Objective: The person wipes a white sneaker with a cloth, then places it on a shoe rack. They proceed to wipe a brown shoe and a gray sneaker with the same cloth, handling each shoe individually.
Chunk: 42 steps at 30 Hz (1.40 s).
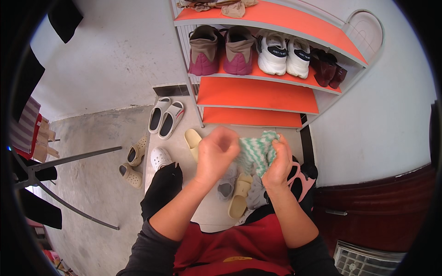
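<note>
In front of my red apron, a green-and-white striped fuzzy cloth [257, 150] is stretched between my two hands above the floor. My left hand [218, 151] is blurred, its fingers curled at the cloth's left end. The right end is bunched in my right hand [281, 160], with the thumb on top. Beneath the cloth lie a pair of grey shoes [226, 186] and pale yellow slippers [238, 201], partly hidden by my hands and the cloth. Another yellow slipper [192, 138] shows beyond my left hand.
Ahead stands a shoe rack with orange shelves [257, 92], holding brown-and-maroon high-top shoes [238, 51], white sneakers [272, 57] and dark red leather shoes [326, 69]. White slides [167, 119] and beige clogs [133, 176] lie left. A pink object [306, 183] is at right, near a dark red wooden panel [373, 207].
</note>
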Tool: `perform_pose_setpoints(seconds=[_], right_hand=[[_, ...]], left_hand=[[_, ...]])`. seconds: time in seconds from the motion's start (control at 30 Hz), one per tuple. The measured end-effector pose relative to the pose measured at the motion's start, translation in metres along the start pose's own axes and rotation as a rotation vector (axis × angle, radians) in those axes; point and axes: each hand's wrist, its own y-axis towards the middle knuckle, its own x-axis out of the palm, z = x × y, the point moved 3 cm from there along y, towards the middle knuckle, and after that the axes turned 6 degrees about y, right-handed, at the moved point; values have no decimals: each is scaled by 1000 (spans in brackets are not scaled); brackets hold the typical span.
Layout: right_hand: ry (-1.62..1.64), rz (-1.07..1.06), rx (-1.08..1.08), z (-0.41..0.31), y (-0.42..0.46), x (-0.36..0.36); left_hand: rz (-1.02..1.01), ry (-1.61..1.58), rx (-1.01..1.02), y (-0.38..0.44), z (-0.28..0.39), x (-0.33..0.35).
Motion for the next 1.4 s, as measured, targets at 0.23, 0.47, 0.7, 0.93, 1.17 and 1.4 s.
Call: perform_pose_setpoints(seconds=[0.23, 0.47, 0.7, 0.93, 1.17, 1.4], right_hand=[[38, 67, -113, -25, 15, -18], [152, 79, 93, -25, 19, -15], [309, -53, 304, -17, 18, -18], [373, -135, 390, -3, 16, -23], [366, -152, 374, -2, 13, -15], [316, -137, 350, -2, 10, -11]], left_hand=[[14, -460, -166, 16, -3, -28], [-221, -690, -322, 7, 4, -16], [-308, -620, -240, -1, 8, -5], [-361, -435, -34, -13, 19, 12], [-288, -214, 137, -18, 22, 17], [-262, -180, 115, -18, 19, 19]])
